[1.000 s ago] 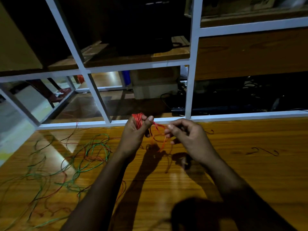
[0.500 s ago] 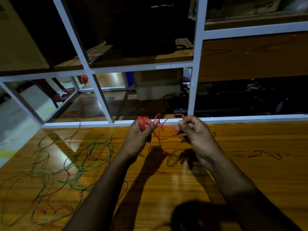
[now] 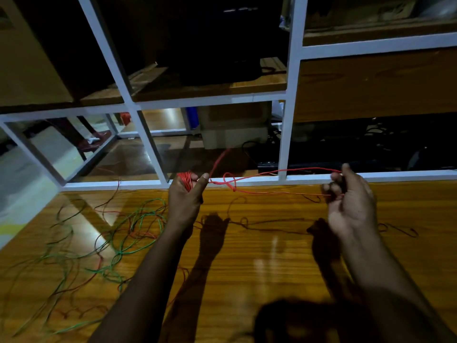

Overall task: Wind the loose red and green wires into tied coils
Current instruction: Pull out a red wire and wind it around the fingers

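Right hand (image 3: 351, 201) pulled red wire (image 3: 272, 191) rightward | glossy wooden table (image 3: 272, 256) | white shelving (image 3: 288, 95)

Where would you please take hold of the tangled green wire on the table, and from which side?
Judging by its pose, pinch the green wire at the raised outer loop nearest the left hand, coming from above: the pile lies flat on the wooden table, its strands crossing red ones.

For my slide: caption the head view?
Left hand holds red coil; right hand pulls its tail taut.
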Motion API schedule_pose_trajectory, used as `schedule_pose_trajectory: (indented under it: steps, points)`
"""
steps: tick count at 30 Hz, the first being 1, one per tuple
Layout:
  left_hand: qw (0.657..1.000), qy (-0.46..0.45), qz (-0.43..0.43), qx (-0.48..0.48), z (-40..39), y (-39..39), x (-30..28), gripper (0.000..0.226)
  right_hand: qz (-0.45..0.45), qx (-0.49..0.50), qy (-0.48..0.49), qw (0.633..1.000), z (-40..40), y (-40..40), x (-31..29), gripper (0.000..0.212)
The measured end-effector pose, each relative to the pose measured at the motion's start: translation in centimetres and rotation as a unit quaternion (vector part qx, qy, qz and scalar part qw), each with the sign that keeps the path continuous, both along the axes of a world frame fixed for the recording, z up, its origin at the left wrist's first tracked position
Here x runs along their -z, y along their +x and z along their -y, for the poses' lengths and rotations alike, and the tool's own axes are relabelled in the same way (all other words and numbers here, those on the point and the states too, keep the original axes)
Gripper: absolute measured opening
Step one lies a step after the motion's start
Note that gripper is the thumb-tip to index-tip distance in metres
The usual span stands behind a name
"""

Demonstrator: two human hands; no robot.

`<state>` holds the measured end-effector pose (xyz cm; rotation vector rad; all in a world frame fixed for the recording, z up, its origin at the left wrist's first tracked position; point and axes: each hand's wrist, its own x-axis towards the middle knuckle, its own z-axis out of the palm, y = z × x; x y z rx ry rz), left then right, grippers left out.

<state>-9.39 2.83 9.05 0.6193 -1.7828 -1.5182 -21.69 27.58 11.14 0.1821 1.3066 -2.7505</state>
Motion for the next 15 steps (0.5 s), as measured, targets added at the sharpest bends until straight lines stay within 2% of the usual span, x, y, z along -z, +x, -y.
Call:
schedule_pose_trajectory:
  steps: [3,5,6,8,12,14,15]
  points:
    - [1.0,-0.015,0.01,-0.014,0.0,-0.1,0.2,0.018,-0.005,0.019,-0.078,0.997,-1.0,-1.1,0.5,0.013]
    - [1.0,-0.018,0.005,-0.021,-0.1,-0.1,0.1,0.017,-0.021,0.063,-0.052,0.996,-1.5,-1.9,1.0,0.011]
    - [1.0,-0.019,-0.003,-0.023,-0.2,-0.2,0.1,0.016,-0.035,0.091,-0.008,0.995,-1.7,-2.2,1.1,0.003]
    - [0.999,-0.02,-0.02,-0.028,-0.1,-0.3,0.0,0.016,-0.08,0.144,0.151,0.975,-1.9,-2.7,1.3,0.018]
    - [0.998,-0.018,-0.03,-0.045,0.5,-0.5,0.1,0.016,-0.114,0.204,0.443,0.866,-2.2,-2.5,2.8,0.026]
    - [0.997,-0.013,-0.046,-0.065,0.9,-0.5,0.0,0.016,-0.127,0.205,0.52,0.82,-2.4,-2.6,4.3,0.04]
    - [0.996,-0.011,-0.055,-0.07,1.1,-0.4,-0.1,0.016,-0.131,0.194,0.522,0.82,-2.4,-2.6,4.8,0.042]
